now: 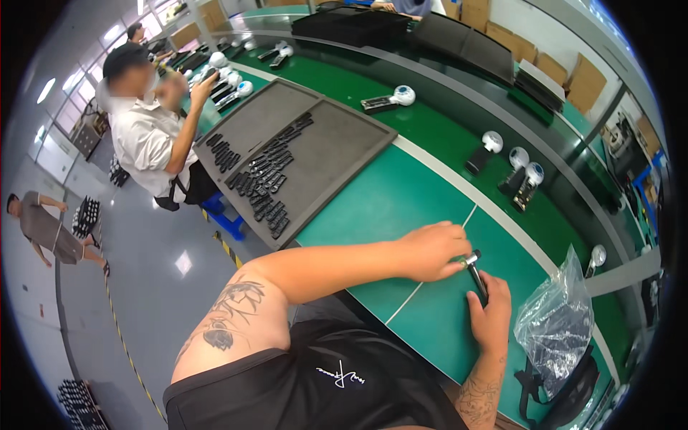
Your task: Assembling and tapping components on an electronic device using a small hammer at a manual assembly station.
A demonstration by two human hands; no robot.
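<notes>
My right hand [491,315] is wrapped round a slim black handle-shaped part [477,278] with a rounded, shiny end, held tilted above the green tabletop [430,301]. At that rounded end, my left hand [438,251] has its thumb and fingers pinched together. Whether they grip the part itself or something small on it is hidden by the fingers. A clear plastic bag [555,322] lies just right of my right hand, and a black strap-like item [573,390] is beside it.
A grey tray [330,168] with rows of small black parts lies at the left of the table. Beyond it, a green conveyor belt [444,118] carries black devices with white ball heads [403,95]. A co-worker [147,136] in a white shirt handles a device at far left.
</notes>
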